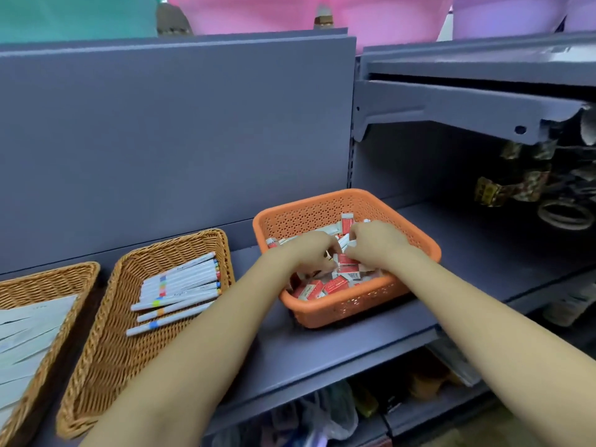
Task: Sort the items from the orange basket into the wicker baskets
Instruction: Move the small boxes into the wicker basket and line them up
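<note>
Pens (180, 291) in wicker basket (106, 375) beside orange basket (342, 312)

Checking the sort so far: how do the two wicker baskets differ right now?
The nearer wicker basket holds white pens with coloured bands, laid across its far half; the left wicker basket holds flat white packets. The nearer one is fully in view; the left one is cut off by the frame edge. Both are shallow, rectangular, tan weave, on the same shelf.
</note>
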`<state>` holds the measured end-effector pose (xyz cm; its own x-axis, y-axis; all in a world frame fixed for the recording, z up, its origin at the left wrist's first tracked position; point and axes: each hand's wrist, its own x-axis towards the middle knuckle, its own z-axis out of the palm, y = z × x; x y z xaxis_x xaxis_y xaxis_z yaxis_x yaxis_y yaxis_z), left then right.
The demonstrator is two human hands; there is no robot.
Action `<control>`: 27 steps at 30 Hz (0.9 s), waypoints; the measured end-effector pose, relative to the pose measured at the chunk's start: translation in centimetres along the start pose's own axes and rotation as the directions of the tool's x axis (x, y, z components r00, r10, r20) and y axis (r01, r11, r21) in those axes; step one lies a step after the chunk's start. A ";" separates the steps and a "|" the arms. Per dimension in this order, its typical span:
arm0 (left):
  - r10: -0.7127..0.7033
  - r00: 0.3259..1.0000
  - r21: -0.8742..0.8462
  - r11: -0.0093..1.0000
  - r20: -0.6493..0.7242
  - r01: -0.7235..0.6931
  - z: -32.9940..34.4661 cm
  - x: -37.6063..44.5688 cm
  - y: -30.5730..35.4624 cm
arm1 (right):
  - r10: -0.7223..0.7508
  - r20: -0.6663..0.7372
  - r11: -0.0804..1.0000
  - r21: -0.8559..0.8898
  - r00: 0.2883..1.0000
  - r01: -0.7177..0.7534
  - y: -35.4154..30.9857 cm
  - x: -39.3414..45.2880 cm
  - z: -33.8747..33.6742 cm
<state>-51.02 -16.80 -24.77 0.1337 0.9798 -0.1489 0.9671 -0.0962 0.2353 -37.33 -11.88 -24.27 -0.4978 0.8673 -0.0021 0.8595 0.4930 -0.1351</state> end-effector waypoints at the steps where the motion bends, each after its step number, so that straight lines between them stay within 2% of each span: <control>1: -0.007 0.999 0.013 1.000 -0.033 0.008 -0.1 -0.3 -0.2 | -0.004 -0.004 0.996 0.084 1.000 0.005 0.2 0.0 -0.3; 4: -0.002 0.985 0.009 1.000 -0.170 0.003 -0.8 -1.3 -0.6 | -0.031 -0.050 0.933 0.356 0.998 0.047 0.7 -0.6 -1.5; 7: -0.008 0.953 -0.076 0.997 -0.304 -0.016 -1.7 -3.2 -1.1 | -0.087 -0.147 0.828 0.539 0.985 0.153 1.4 -1.3 -2.3; 11: -0.052 0.890 -0.189 0.981 -0.453 -0.039 -2.6 -7.0 -2.1 | -0.182 -0.230 0.560 0.775 0.956 0.293 1.5 -2.2 -2.7; 14: -0.116 0.847 -0.282 0.958 -0.519 -0.042 -2.4 -9.6 -3.0 | -0.273 -0.215 0.423 0.849 0.937 0.318 0.5 -3.4 -2.7; 17: -0.118 0.798 -0.327 0.939 -0.591 -0.103 -2.0 -11.5 -2.9 | -0.320 -0.197 0.362 0.879 0.927 0.312 -1.1 -4.2 -2.1; 20: -0.141 0.757 -0.404 0.898 -0.638 -0.173 -1.3 -12.7 -2.8 | -0.284 -0.192 0.298 0.914 0.939 0.276 -2.6 -4.5 -1.7; 24: -0.200 0.733 -0.504 0.836 -0.650 -0.219 -0.7 -14.0 -3.5 | -0.263 -0.207 0.172 0.951 0.942 0.257 -4.5 -4.9 -1.3; 27: -0.219 0.731 -0.535 0.813 -0.647 -0.230 -0.6 -14.9 -4.3 | -0.256 -0.207 0.033 0.974 0.944 0.222 -6.5 -5.2 -0.9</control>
<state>-57.29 -30.89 -22.97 -0.2541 0.8504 0.4608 0.6396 -0.2097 0.7396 -40.22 -19.52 -22.53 -0.6664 0.7068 0.2374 -0.1957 0.1415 -0.9704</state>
